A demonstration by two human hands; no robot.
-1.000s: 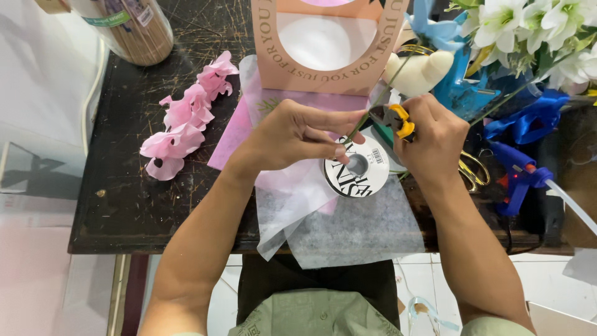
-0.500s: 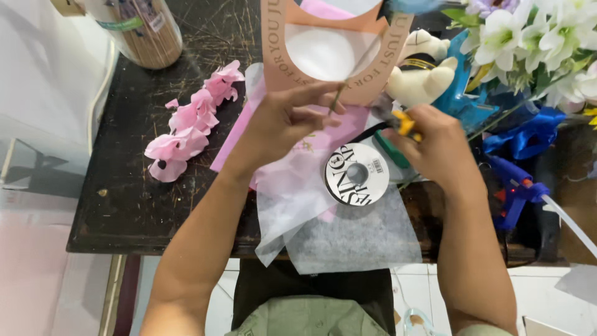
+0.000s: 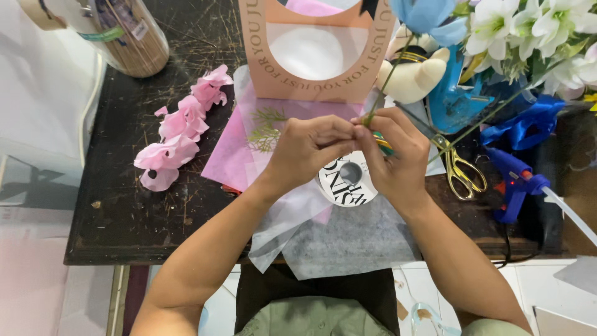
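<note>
Over the table [image 3: 124,205]: both hands are meeting above a tape roll [image 3: 348,180].
Stem [image 3: 388,78]: it is slanting up and away, rightward, toward the blue flower [image 3: 423,14].
Left hand [image 3: 308,149]: fingers are pinching the stem's lower end.
Right hand [image 3: 398,155]: it is curling closed around the same end.
Nearby: scissors [image 3: 460,168], glue gun [image 3: 516,183], pink petals [image 3: 180,127].

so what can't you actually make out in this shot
- Head view: where the left hand and right hand pinch the thin green stem, the fingers cover the grip itself.
- Ribbon spool: its upper part sits under both hands.
- Blue flower and white flowers: cut off by the top edge.
- Glue gun: its stick runs off the right edge.
</note>
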